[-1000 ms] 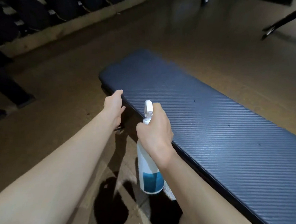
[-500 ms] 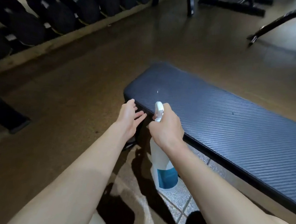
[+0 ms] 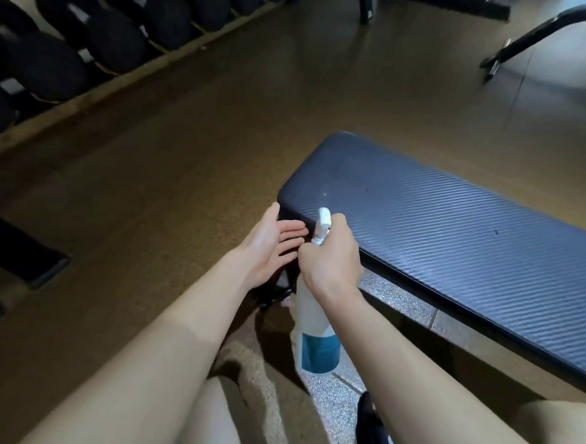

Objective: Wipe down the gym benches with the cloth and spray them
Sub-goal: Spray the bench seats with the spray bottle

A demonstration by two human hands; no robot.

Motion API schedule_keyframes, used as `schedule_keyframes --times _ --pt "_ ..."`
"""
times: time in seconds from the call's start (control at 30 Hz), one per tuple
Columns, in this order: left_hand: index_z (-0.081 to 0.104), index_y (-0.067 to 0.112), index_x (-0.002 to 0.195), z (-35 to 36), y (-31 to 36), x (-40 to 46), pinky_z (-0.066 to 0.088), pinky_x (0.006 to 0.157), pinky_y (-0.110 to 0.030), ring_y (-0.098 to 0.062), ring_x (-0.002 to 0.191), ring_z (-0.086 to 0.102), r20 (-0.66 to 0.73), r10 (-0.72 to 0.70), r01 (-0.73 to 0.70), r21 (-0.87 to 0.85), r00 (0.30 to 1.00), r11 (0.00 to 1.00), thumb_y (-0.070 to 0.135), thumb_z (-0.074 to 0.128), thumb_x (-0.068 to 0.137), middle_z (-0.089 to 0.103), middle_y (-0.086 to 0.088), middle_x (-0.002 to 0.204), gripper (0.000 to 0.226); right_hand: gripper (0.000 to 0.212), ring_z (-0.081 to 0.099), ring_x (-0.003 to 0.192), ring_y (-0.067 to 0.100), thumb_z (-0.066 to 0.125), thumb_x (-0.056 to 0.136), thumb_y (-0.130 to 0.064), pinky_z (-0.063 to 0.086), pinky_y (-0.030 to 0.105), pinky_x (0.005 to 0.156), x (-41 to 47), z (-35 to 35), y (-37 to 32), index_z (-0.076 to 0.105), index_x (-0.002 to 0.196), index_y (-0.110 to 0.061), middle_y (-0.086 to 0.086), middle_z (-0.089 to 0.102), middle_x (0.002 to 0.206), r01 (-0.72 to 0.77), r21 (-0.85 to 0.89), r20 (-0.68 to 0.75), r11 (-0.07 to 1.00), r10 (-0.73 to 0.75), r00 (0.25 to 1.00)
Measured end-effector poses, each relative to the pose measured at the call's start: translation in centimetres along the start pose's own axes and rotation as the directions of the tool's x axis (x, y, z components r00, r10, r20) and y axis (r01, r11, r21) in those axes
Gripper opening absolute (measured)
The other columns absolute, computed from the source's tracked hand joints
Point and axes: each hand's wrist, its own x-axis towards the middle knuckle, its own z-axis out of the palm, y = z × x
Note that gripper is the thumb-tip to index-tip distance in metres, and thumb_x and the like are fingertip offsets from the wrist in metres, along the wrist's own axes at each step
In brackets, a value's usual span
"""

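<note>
Left hand [image 3: 269,246] has turned palm-up beside spray bottle [image 3: 316,326].

The setting is a gym: a rack of black dumbbells [image 3: 100,38] lines the wall, a padded bench [image 3: 455,238] stands on the brown floor [image 3: 221,131], and black equipment frames [image 3: 536,34] stand beyond.

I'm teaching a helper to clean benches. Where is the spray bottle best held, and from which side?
Grip the spray bottle at its narrow neck under the white nozzle, from behind, as the right hand does: it stands upright, nozzle toward the bench.
</note>
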Motion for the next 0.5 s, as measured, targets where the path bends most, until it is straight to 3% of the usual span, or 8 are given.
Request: schedule_keyframes --times 0.13,0.27,0.33,0.4,0.5 --pt "0.051 0.008 0.146 0.0 2.5 -0.5 0.031 0.122 -0.047 -0.024 0.139 0.050 -0.063 -0.059 0.065 0.103 0.996 0.993 0.064 0.019 0.105 0.057 -0.009 0.147 0.077 0.024 0.045 0.072 0.014 0.059 0.092 -0.010 0.029 0.035 0.062 1.0 -1.2 -0.5 0.038 0.095 -0.021 -0.004 0.050 0.087 -0.103 0.065 -0.052 0.993 0.106 0.993" --pt "0.053 0.011 0.145 1.1 6.0 -3.9 0.033 0.121 -0.044 -0.022 0.137 0.051 -0.146 -0.078 0.105 0.193 0.986 0.976 0.058 0.024 0.107 0.059 -0.006 0.144 0.067 0.026 0.045 0.077 0.018 0.055 0.090 -0.007 0.034 0.036 0.069 1.2 -4.4 -3.8 0.037 0.098 -0.023 -0.001 0.052 0.101 -0.039 -0.011 0.005 0.999 0.039 0.999" --pt "0.058 0.013 0.138 1.4 8.5 -7.2 0.036 0.118 -0.041 -0.020 0.133 0.054 -0.173 -0.066 0.103 0.212 0.983 0.972 0.043 0.032 0.109 0.062 -0.004 0.139 0.049 0.026 0.044 0.075 0.016 0.053 0.089 -0.006 0.034 0.036 0.067 0.3 -6.2 -7.0 0.036 0.096 -0.026 -0.004 0.050 0.100 0.015 -0.052 0.064 0.999 -0.012 0.998" --pt "0.062 0.012 0.129 1.1 11.3 -11.4 0.044 0.104 -0.029 -0.017 0.123 0.058 -0.192 -0.041 0.080 0.200 0.981 0.977 0.016 0.041 0.103 0.066 -0.005 0.134 0.034 0.028 0.043 0.073 0.014 0.052 0.087 -0.007 0.029 0.034 0.061 -1.1 -8.1 -11.2 0.034 0.092 -0.028 -0.007 0.049 0.097 0.074 -0.063 0.135 0.995 -0.065 0.989" --pt "0.065 0.007 0.118 -0.5 16.2 -19.9 0.044 0.075 -0.013 -0.014 0.106 0.061 -0.229 -0.008 0.061 0.224 0.973 0.973 -0.018 0.039 0.085 0.071 -0.003 0.115 0.049 0.025 0.046 0.074 0.016 0.053 0.083 -0.008 0.032 0.034 0.061 -3.7 -11.1 -18.7 0.038 0.092 -0.026 -0.006 0.052 0.092 0.136 -0.001 0.285 0.991 -0.130 0.950"
